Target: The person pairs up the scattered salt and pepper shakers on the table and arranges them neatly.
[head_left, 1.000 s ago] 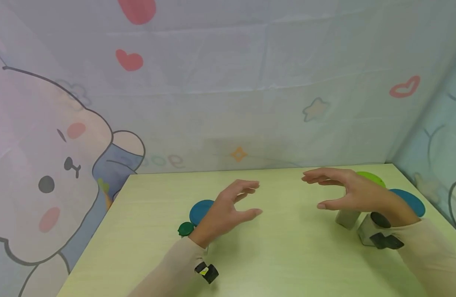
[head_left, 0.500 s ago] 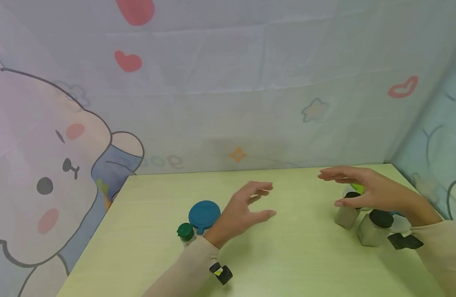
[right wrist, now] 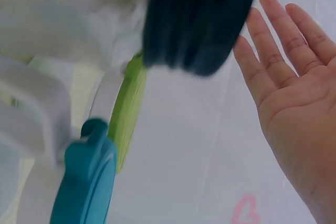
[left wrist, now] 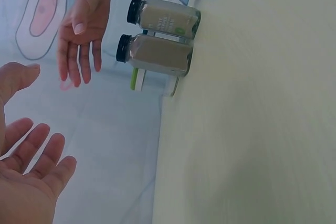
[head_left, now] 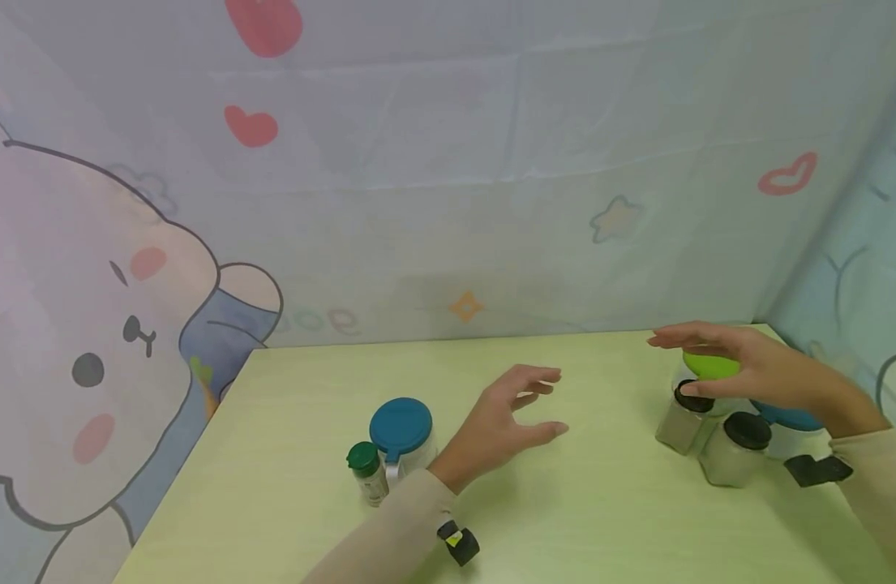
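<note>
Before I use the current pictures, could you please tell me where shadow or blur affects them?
Head view: soft-edged shadows on the table; left wrist view: broad, faint shadow across the table, and print on the upper black-lidded jar too soft to read; right wrist view: the large dark jar lid is heavily blurred, the lime-green lid looks crisper.

Smooth matt tabletop (head_left: 601,519); behind it, creased cloth backdrop (head_left: 418,122); on its right, glassy jars (head_left: 726,464) with black plastic-looking lids (head_left: 748,430); towards its left, blue plastic-looking lid (head_left: 401,423)
</note>
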`<state>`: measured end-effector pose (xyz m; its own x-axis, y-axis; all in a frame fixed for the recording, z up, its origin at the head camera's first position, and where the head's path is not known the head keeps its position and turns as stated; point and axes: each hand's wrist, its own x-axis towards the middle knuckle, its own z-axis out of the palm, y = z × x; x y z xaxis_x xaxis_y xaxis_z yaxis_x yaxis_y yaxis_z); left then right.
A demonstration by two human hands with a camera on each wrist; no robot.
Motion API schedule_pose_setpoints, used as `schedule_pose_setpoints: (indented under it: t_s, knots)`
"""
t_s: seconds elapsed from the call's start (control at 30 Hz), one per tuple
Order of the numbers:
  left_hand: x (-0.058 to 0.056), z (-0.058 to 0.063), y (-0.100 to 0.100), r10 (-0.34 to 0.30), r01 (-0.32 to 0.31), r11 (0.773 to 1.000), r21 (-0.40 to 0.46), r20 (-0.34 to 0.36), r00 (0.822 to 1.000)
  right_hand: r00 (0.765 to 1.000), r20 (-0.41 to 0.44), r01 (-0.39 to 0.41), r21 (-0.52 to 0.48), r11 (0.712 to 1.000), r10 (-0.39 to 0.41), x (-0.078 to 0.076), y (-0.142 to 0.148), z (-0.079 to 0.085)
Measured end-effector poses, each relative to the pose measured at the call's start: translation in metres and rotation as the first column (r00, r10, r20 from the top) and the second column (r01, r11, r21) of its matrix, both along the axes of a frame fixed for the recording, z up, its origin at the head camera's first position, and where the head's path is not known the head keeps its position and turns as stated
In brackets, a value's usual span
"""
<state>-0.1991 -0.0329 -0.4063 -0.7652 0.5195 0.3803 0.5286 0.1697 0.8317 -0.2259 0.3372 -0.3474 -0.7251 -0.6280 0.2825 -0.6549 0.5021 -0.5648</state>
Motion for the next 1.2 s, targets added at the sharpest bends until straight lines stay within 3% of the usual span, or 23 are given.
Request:
schedule_pose_setpoints:
  t_s: [0.37, 0.8, 1.2]
  knots:
    - [-0.002, -0.009, 0.020, -0.038, 0.038, 0.999, 0.006, -0.025, 0.999, 0.999, 0.023, -0.046, -0.035, 0.998, 0.047, -0.010, 0.023, -0.003]
    - [-0.007, -0.018, 0.046, -0.064, 0.064, 0.998, 0.003, -0.046, 0.997, 0.999, 0.051, -0.009, -0.027, 1.000, 0.010, -0.019, 0.051, -0.002]
    - [-0.012, -0.027, 0.069, -0.088, 0.088, 0.996, 0.012, -0.056, 0.995, 0.987, 0.069, 0.145, 0.059, 0.988, -0.149, -0.025, 0.070, -0.014]
